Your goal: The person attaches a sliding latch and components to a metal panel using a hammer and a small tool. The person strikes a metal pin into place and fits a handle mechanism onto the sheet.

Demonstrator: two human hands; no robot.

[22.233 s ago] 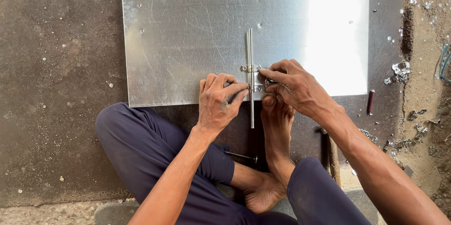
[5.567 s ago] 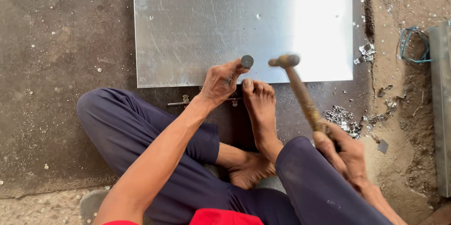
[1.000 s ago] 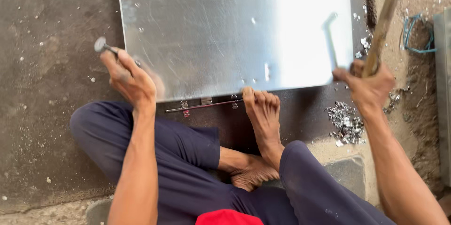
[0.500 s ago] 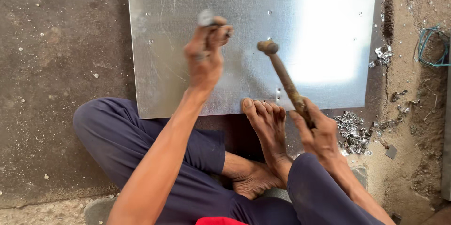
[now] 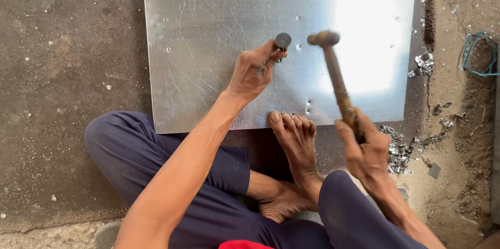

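Your left hand (image 5: 253, 70) has steadied, gripping the punch (image 5: 282, 43) upright on the sheet (image 5: 208, 20); your right hand (image 5: 364, 147), clenched on the hammer (image 5: 333, 72), has swung its head beside the punch.

Scratched, shiny metal sheet (image 5: 219, 30), dull metal punch (image 5: 283, 41), worn wooden-handled hammer (image 5: 336, 77), rough matt concrete floor (image 5: 62, 72)

No packages, labels, signs or screens show anywhere in the view; nothing on the floor bears a printed face, a wrapper or a display.
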